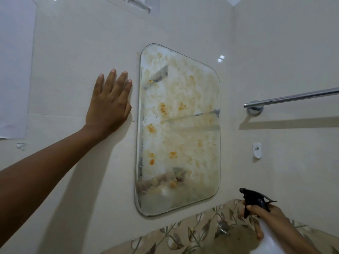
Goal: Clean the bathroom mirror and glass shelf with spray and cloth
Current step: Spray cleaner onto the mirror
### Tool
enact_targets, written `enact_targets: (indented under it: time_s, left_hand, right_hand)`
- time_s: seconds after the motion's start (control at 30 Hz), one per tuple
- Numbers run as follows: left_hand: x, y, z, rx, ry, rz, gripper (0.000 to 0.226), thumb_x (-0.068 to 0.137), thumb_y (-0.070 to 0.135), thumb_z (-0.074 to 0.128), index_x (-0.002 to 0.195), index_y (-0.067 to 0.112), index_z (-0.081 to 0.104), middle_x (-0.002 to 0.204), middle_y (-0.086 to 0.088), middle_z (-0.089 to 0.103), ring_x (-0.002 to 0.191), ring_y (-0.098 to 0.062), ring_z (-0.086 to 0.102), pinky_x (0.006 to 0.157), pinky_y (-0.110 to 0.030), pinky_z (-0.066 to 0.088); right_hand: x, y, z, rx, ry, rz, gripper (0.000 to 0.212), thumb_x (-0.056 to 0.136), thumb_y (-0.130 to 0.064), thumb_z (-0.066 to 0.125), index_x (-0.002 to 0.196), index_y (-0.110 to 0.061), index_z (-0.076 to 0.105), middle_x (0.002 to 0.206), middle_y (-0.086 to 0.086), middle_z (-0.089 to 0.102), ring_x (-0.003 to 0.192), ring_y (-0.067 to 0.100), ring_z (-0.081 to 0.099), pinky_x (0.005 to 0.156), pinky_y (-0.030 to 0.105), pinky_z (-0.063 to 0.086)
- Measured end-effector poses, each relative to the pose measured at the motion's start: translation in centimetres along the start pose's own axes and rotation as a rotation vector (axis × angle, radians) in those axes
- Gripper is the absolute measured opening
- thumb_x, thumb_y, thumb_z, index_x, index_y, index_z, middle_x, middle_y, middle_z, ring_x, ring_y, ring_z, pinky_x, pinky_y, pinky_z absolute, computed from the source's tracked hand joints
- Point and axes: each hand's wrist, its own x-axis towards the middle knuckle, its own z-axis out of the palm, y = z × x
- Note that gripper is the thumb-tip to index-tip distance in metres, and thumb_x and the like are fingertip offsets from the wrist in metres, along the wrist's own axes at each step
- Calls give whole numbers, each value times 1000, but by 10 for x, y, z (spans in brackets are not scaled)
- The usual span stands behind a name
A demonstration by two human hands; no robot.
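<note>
A rounded rectangular mirror (178, 129) hangs on the cream tiled wall, smeared with whitish film and orange-brown stains. My left hand (110, 103) lies flat on the wall just left of the mirror, fingers spread, holding nothing. My right hand (264, 217) is at the lower right, gripping a white spray bottle (266, 239) with a black trigger head whose nozzle points up-left toward the mirror's lower right corner. No cloth or glass shelf is in view.
A chrome towel bar (293, 97) runs along the right wall, with a small white wall hook (256, 150) below it. A band of leaf-patterned tiles (192, 233) crosses the bottom. A white sheet (14, 70) covers the wall at far left.
</note>
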Motion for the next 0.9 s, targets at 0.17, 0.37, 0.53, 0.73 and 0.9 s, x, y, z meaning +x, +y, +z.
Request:
enact_targets:
  time_s: [0.17, 0.37, 0.53, 0.73, 0.9]
  left_hand:
    - [0, 1, -1, -3, -2, 3, 54, 92, 24, 26, 141, 2, 30, 150, -22, 28, 139, -42, 20, 113, -56, 13]
    - [1, 0, -1, 5, -5, 5, 54, 92, 25, 24, 141, 1, 30, 149, -22, 29, 138, -43, 22, 113, -57, 15]
    - [0, 0, -1, -3, -2, 7, 55, 92, 26, 23, 140, 1, 30, 149, -23, 30, 138, -43, 22, 112, -57, 15]
    - [0, 0, -1, -5, -6, 4, 55, 92, 27, 22, 141, 2, 30, 149, -22, 29, 138, -43, 22, 112, -57, 15]
    - [0, 0, -1, -4, -3, 5, 55, 92, 26, 24, 141, 2, 30, 149, -22, 30, 138, -43, 22, 112, -56, 15]
  right_hand:
    - [2, -21, -8, -91, 20, -35, 21, 92, -2, 48, 104, 9, 60, 94, 26, 67, 32, 13, 48, 33, 16, 38]
    - [11, -51, -5, -83, 6, -142, 19, 90, -9, 52, 105, 1, 61, 82, 21, 70, 32, 17, 36, 40, 27, 36]
    - [13, -90, 7, -73, -89, -239, 19, 91, -10, 51, 106, -6, 62, 95, 18, 73, 36, 16, 39, 38, 26, 42]
    - [18, -135, 15, -19, 4, -436, 18, 92, -13, 50, 102, -1, 59, 85, 17, 65, 34, 14, 40, 38, 28, 42]
    - [17, -138, 21, -19, -13, -433, 14, 91, -14, 51, 97, -5, 60, 90, 15, 68, 35, 14, 39, 41, 29, 42]
